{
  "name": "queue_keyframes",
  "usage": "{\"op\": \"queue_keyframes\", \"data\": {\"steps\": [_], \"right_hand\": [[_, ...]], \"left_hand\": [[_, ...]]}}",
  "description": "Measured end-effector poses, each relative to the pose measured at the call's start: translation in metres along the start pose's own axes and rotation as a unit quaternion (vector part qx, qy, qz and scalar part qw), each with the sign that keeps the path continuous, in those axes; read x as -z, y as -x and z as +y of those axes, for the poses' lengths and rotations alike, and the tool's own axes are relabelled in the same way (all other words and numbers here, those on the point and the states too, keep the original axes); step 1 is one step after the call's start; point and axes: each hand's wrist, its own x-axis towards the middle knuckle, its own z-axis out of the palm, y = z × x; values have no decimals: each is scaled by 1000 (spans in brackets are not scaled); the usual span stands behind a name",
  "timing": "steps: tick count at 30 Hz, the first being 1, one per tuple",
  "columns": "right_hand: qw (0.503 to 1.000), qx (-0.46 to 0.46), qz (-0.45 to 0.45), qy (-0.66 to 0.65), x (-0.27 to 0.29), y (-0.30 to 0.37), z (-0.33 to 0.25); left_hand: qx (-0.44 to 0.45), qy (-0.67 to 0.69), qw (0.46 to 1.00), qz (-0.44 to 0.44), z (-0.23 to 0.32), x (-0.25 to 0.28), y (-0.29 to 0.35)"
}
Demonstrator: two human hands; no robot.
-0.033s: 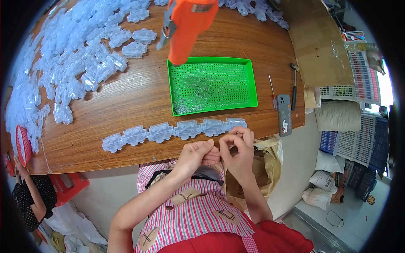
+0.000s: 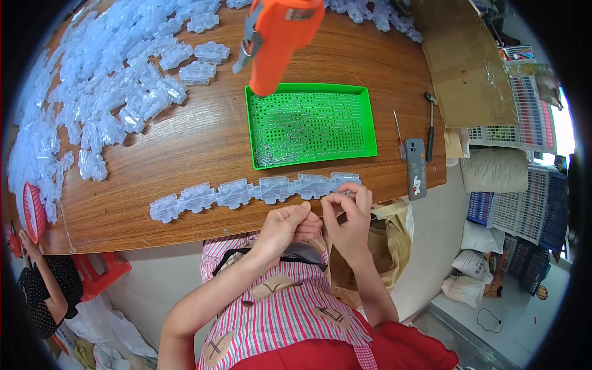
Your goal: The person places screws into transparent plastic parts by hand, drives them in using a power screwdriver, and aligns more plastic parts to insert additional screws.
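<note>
My left hand (image 2: 285, 229) and my right hand (image 2: 349, 223) are close together just in front of the table edge. Thumb and forefinger are pinched on both; anything between the fingertips is too small to make out. Just beyond them lies a row of several clear plastic housings (image 2: 273, 189), end to end along the front of the table. My right fingers partly cover the last one on the right. Behind the row is a green perforated tray (image 2: 314, 162), with small silvery metal pins or screws (image 2: 295, 131) scattered in it.
An orange tool (image 2: 279, 49) hangs over the tray's back left corner. Loose clear housings (image 2: 117, 68) are heaped at the left. A screwdriver (image 2: 398, 132), a phone (image 2: 416, 169) and a hammer (image 2: 430, 126) lie at the right. Another person's hand (image 2: 29, 243) is at the far left.
The view shifts very slightly. Both hands stay almost in place, still pinched, and the row and tray lie as before.
</note>
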Motion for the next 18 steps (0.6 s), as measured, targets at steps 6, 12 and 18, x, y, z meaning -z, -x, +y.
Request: {"op": "queue_keyframes", "data": {"steps": [6, 12, 18], "right_hand": [[991, 106, 19, 80, -17, 4, 16], [980, 143, 38, 132, -23, 6, 20], [963, 198, 59, 172, -23, 6, 23]], "left_hand": [[25, 48, 998, 32, 6, 6, 5], [25, 57, 998, 32, 8, 8, 4], [22, 58, 998, 26, 10, 8, 4]]}}
